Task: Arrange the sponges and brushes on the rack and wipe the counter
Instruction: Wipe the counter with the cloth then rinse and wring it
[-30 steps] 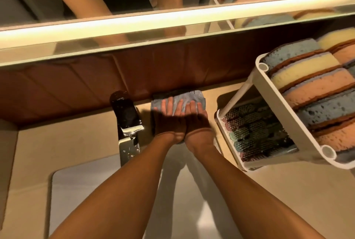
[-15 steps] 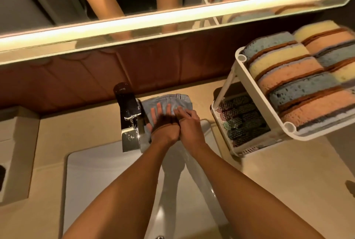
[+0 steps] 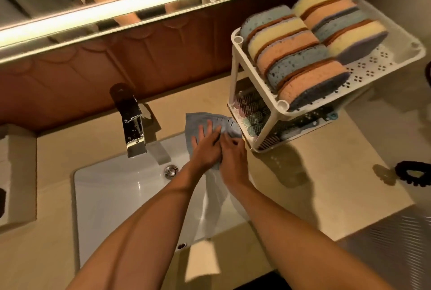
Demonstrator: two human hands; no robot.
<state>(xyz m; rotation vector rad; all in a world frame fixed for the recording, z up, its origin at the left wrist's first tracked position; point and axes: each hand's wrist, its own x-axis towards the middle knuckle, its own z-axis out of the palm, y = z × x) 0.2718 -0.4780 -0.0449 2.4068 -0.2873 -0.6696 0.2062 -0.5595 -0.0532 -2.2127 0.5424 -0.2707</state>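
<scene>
Right of the faucet (image 3: 131, 124), the left hand (image 3: 205, 150) presses spread fingers flat on the cloth (image 3: 198, 122) at the sink's (image 3: 112, 187) 1 o'clock rim, the right hand (image 3: 233, 159) pinches it with curled fingers, and at 2 o'clock the rack (image 3: 233, 75) holds sponges (image 3: 298, 56) above brushes (image 3: 254, 119).

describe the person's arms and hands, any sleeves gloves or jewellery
Both arms are bare: no sleeve shows on the left forearm or the right forearm as far as the bottom edge of the picture. The left hand and the right hand are ungloved. No watch or bracelet shows at either wrist; rings are too small to tell.
</scene>
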